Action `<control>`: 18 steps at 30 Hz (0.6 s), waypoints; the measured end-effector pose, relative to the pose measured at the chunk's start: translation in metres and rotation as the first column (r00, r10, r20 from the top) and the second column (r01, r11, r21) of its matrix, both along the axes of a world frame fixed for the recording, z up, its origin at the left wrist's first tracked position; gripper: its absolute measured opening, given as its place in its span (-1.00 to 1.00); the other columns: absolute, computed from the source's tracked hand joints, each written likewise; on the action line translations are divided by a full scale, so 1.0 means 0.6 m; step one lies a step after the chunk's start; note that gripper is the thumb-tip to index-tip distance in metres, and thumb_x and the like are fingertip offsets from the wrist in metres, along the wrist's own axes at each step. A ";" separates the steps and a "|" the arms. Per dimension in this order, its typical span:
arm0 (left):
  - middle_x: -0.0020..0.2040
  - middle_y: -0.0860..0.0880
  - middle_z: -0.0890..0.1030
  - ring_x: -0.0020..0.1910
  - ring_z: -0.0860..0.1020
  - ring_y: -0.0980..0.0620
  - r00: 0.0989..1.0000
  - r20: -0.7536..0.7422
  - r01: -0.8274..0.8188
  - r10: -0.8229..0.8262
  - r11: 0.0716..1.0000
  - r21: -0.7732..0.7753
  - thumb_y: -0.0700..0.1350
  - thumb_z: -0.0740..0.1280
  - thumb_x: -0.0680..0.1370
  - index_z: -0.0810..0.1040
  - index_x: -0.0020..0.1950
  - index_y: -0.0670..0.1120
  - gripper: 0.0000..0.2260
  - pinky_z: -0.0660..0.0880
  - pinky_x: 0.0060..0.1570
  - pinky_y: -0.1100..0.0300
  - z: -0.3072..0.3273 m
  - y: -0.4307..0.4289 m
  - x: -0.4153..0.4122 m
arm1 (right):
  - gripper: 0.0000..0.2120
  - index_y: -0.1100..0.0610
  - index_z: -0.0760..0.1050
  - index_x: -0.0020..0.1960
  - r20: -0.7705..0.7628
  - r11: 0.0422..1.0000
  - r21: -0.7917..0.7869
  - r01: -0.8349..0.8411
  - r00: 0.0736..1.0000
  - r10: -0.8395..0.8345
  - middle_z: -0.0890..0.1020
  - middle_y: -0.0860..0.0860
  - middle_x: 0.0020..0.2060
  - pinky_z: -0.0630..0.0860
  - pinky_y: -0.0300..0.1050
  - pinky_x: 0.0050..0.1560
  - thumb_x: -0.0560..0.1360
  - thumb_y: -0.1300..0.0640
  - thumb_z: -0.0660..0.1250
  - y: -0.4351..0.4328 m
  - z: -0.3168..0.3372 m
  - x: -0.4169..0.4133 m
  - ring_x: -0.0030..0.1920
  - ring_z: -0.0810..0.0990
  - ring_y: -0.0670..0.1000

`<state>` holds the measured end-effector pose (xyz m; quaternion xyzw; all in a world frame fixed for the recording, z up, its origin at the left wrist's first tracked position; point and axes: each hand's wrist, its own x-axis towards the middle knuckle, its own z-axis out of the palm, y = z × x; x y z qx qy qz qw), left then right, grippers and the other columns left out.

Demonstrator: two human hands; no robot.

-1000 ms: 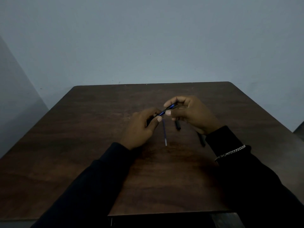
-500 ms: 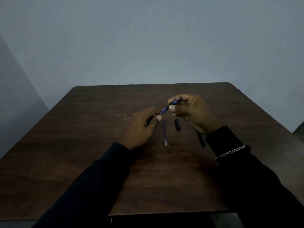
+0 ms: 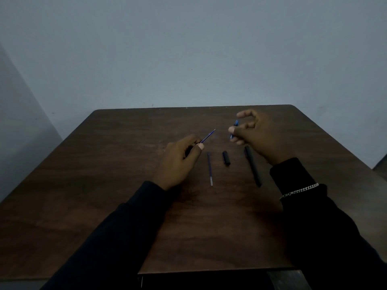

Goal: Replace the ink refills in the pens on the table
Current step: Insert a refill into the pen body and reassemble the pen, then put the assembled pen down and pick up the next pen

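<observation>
My left hand [image 3: 180, 162] grips a pen body from which a thin blue refill [image 3: 208, 136] sticks out, tip pointing up and to the right. My right hand [image 3: 257, 135] is apart from it, to the right and a little higher, pinching a small blue pen piece [image 3: 235, 127] between thumb and fingers. On the dark wooden table [image 3: 104, 185] between the hands lie a loose blue refill [image 3: 209, 168] with a pale end, a short black cap [image 3: 226, 158], and a long black pen [image 3: 253, 168] partly under my right wrist.
The table's far edge meets a plain grey wall. Its near edge runs just below my forearms. A chain bracelet [image 3: 299, 190] sits on my right wrist over a dark sleeve.
My hands were together on one blue pen. They have pulled apart: the right hand moved right and up with the small blue piece, leaving the refill exposed in the left hand.
</observation>
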<state>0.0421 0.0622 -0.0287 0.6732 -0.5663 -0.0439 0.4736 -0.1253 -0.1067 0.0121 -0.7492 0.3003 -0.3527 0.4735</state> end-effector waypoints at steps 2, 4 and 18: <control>-0.32 -0.09 0.56 -0.32 0.55 -0.10 1.000 0.006 0.000 0.000 1.000 0.001 -0.03 0.26 0.70 0.55 -0.09 -0.08 -0.78 0.54 -0.23 -0.16 0.001 0.000 -0.001 | -0.72 0.17 0.53 0.11 -0.175 0.992 -0.105 0.063 0.981 -0.080 0.72 0.13 -0.27 0.59 -0.19 -0.32 0.48 0.16 0.54 -0.001 -0.006 0.003 -0.36 0.70 -0.03; -0.32 -0.09 0.56 -0.32 0.54 -0.09 1.000 0.011 -0.001 0.001 1.000 0.003 -0.03 0.26 0.70 0.54 -0.09 -0.07 -0.78 0.54 -0.23 -0.16 0.001 -0.002 -0.001 | -0.82 0.16 0.58 -0.02 -0.325 0.977 -0.192 0.087 0.934 -0.147 0.70 0.07 -0.31 0.57 -0.27 -0.39 0.47 0.17 0.55 0.001 -0.010 0.006 -0.40 0.67 -0.08; -0.33 -0.06 0.56 -0.33 0.55 -0.11 1.000 0.011 -0.013 0.013 1.000 0.008 -0.02 0.28 0.69 0.53 -0.11 -0.04 -0.79 0.54 -0.24 -0.17 -0.001 -0.003 0.000 | -0.88 0.28 0.53 -0.03 -0.691 0.959 -0.276 0.070 0.679 -0.249 0.68 0.21 -0.08 0.66 0.02 -0.09 0.57 0.21 0.39 0.017 -0.039 0.037 -0.07 0.70 0.17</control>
